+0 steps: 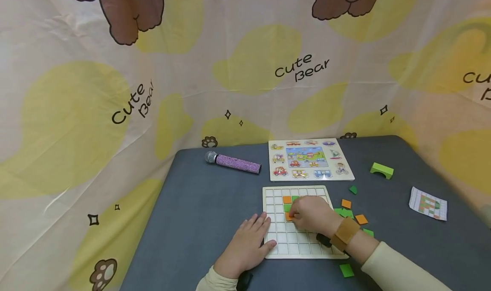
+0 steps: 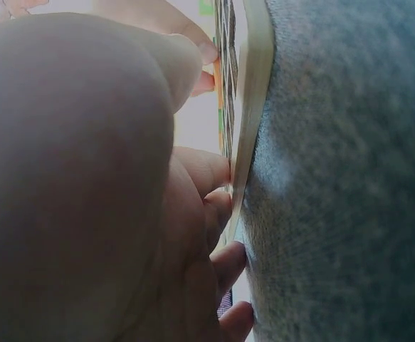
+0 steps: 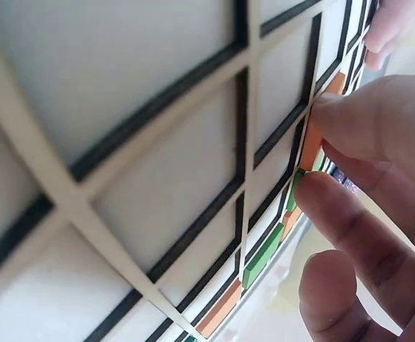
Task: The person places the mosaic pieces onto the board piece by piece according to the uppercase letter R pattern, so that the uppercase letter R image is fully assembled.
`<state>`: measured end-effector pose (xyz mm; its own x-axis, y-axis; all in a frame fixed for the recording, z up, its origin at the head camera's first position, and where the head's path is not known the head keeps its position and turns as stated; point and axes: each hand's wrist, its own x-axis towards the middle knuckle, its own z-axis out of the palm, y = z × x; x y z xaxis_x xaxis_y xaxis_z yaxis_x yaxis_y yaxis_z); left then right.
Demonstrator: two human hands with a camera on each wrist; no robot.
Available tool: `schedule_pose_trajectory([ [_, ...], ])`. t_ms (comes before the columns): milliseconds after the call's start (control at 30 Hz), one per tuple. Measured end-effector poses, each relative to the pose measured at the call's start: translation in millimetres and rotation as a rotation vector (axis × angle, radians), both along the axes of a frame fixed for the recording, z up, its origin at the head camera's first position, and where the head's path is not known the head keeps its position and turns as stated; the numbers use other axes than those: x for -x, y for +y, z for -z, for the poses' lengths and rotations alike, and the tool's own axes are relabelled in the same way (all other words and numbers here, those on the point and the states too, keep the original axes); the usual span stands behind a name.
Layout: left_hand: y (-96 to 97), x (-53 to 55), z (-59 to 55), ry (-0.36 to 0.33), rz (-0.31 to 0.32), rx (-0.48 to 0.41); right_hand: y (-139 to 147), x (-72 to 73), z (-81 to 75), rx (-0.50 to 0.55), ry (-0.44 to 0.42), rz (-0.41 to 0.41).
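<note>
A white grid board with a pale wooden frame lies on the table. My right hand is over it and pinches an orange square tile at the grid, thumb tip on the tile in the right wrist view. Beyond that tile, green tiles and other orange ones sit in grid cells, some of them hidden behind the right hand in the head view. My left hand rests at the board's left edge with fingers extended, its fingertips along the wooden rim in the left wrist view.
Loose green tiles and orange tiles lie right of the board. Behind it is a picture puzzle board, with a glittery purple microphone to the left. A green arch block and a pattern card lie at the right.
</note>
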<state>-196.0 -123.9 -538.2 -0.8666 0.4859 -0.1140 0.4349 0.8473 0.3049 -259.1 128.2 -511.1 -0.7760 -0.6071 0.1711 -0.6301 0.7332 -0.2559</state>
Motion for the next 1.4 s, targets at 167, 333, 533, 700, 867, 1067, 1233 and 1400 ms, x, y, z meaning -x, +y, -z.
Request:
schedule_pose_trajectory([
  [167,-1.2,-0.3,-0.5,-0.002,0.004,-0.014,0,0.5,2.7,-0.004,-0.024,-0.004],
  [333,-3.4,0.2,1.8,0.011,0.020,-0.029,1,1.1,6.2,-0.024,-0.016,0.008],
  [533,-3.9,0.0,1.1,-0.011,0.007,-0.044,9,-2.6,2.5,-0.041,-0.040,0.068],
  [700,-4.0,1.0,1.8,0.000,0.022,-0.066,28,-5.0,1.0,-0.059,-0.084,0.149],
  [867,-2.5,1.6,0.0,-0.012,0.023,-0.064,58,-3.9,-1.7,-0.057,-0.119,0.215],
  [1067,-1.5,2.0,-0.6,-0.020,0.016,-0.067,101,-0.2,-7.7,-0.038,-0.144,0.292],
  [1233,-1.6,2.8,0.0,-0.039,0.005,-0.059,132,0.2,-9.6,-0.018,-0.158,0.335],
  [1400,-2.2,3.4,1.9,-0.049,-0.004,-0.061,144,-4.2,-2.8,-0.020,-0.182,0.300],
])
